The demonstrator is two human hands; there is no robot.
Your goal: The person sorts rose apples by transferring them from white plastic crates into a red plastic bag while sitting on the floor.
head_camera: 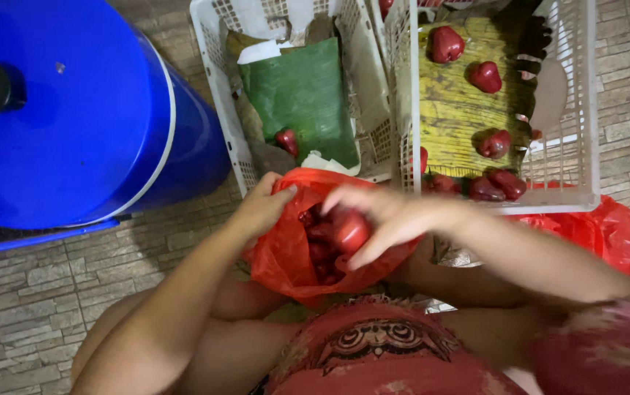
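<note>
The left hand point(260, 208) pinches the rim of the thin red plastic bag point(286, 252) open while the right hand's point(388, 216) fingers point(373, 252) clamp a glossy red bell-shaped fruit point(350, 230) at its mouth, best released low onto the fruit inside.

The floor point(30, 292) is laid with narrow stone-look tiles in grey and tan, running in staggered rows. A large blue drum point(73, 110) with a black cap stands on it, up and to the left of the left grip point(262, 208), with the edge of a blue base showing beneath. Just beyond both grips, 2 white plastic crates point(216, 95) sit on the floor side by side, their walls touching. A crumpled red plastic sheet point(622, 234) lies on the floor to the right of the right grip point(384, 216), partly tucked under the right-hand crate point(586, 146).
</note>
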